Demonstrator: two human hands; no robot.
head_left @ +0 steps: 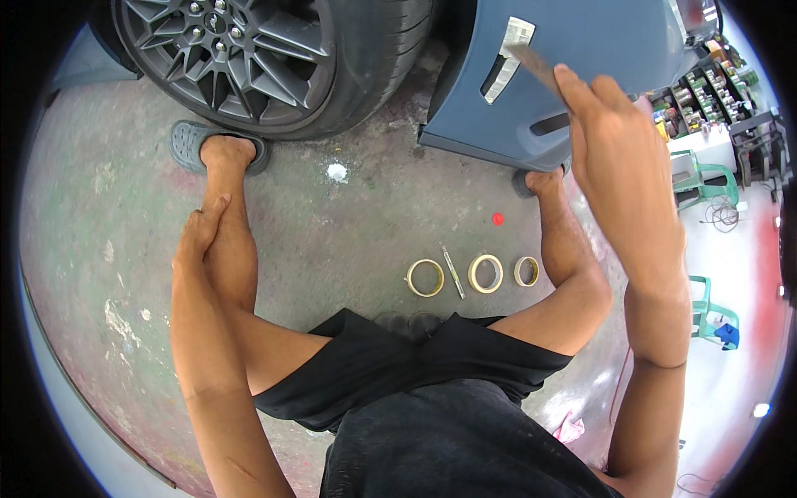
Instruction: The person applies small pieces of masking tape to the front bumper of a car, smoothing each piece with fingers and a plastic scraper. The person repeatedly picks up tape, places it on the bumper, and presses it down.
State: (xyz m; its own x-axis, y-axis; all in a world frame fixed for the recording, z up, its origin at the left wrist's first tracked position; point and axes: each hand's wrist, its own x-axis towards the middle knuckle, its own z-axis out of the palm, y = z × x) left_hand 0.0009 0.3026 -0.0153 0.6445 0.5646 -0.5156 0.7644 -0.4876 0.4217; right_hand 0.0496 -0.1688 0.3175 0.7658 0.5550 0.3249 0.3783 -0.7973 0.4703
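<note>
My right hand (610, 141) is closed round a flat grey metal blade like a putty knife (538, 70), its handle hidden by the fingers. The blade's tip lies over or against a slanted, pale, paper-like strip (520, 31) on a blue-grey car bumper (573, 50). Partway down that strip shows a dark gap (492, 70); whether the tip touches is unclear. Lower on the bumper is a dark oval recess (549, 124), close to my wrist. My left hand (199, 232) is wrapped on my left shin (230, 257), some of its fingers out of sight.
A car wheel (249, 58) stands at the upper left. On the floor lie three tape rolls (425, 278), a slim knife-like tool (453, 271), a red cap (498, 219) and white powder (336, 172). Green plastic chairs (706, 178) and shelved cans (706, 95) are at the right.
</note>
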